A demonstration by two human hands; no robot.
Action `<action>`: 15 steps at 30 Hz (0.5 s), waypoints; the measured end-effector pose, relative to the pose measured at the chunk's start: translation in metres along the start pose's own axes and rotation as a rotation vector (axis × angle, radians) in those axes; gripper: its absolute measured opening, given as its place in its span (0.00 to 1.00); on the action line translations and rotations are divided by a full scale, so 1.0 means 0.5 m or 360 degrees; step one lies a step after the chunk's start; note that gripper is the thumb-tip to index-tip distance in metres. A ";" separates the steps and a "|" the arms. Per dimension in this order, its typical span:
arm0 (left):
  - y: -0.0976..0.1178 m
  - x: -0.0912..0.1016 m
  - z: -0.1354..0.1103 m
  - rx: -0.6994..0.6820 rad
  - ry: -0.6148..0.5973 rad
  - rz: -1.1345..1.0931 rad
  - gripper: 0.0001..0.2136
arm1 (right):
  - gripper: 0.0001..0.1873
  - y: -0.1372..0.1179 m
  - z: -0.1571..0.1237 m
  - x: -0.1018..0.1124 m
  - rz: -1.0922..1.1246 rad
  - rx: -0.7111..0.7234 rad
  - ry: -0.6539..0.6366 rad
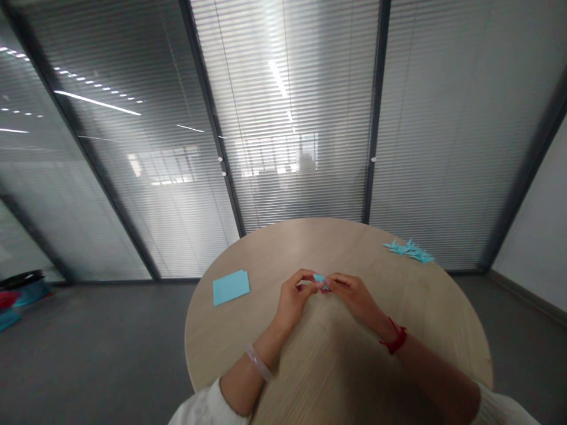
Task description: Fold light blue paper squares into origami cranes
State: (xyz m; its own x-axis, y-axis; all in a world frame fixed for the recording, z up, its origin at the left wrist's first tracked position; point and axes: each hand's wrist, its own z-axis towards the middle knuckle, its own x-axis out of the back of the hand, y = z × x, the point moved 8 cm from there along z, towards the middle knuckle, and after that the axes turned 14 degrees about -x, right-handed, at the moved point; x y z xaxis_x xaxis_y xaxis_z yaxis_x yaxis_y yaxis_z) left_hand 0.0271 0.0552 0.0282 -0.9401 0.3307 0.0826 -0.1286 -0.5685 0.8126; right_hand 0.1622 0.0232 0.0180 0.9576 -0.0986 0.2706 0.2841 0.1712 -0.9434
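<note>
Bags (pixel 20 293) in red, blue and black sit on the grey floor (pixel 97 348) at far left, beyond the round wooden tabletop (pixel 310 248). On the left part of the tabletop lies a flat stack of square light-blue paper (pixel 231 287), well apart from the hands. The left hand (pixel 292 301), with a pale bangle (pixel 258 362) on its wrist, and the right hand (pixel 354 298), with a red string bracelet (pixel 394 337) on its wrist, meet near the middle of the tabletop. Both grips are together, clamped from either side on a small folded piece of blue paper (pixel 321 280). Further right, near the far edge, lies a loose pile of folded blue paper shapes (pixel 408 251). Glass partitions with slatted blinds (pixel 301 118) stand behind.
</note>
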 end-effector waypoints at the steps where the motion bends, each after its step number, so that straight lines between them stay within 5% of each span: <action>1: 0.001 -0.003 0.000 0.0011 -0.0016 -0.0043 0.08 | 0.17 -0.002 -0.002 0.002 -0.0032 0.0012 0.0028; 15: 0.009 -0.015 0.003 -0.0016 -0.0107 -0.0193 0.12 | 0.13 -0.025 -0.019 0.013 -0.0123 0.0155 0.0160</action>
State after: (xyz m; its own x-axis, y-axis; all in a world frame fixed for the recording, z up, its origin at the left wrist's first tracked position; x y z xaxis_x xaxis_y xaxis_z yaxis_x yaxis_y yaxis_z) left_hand 0.0342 0.0510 0.0322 -0.8943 0.4469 0.0228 -0.2434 -0.5286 0.8132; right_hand 0.1645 0.0110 0.0300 0.9247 -0.2116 0.3164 0.3645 0.2532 -0.8961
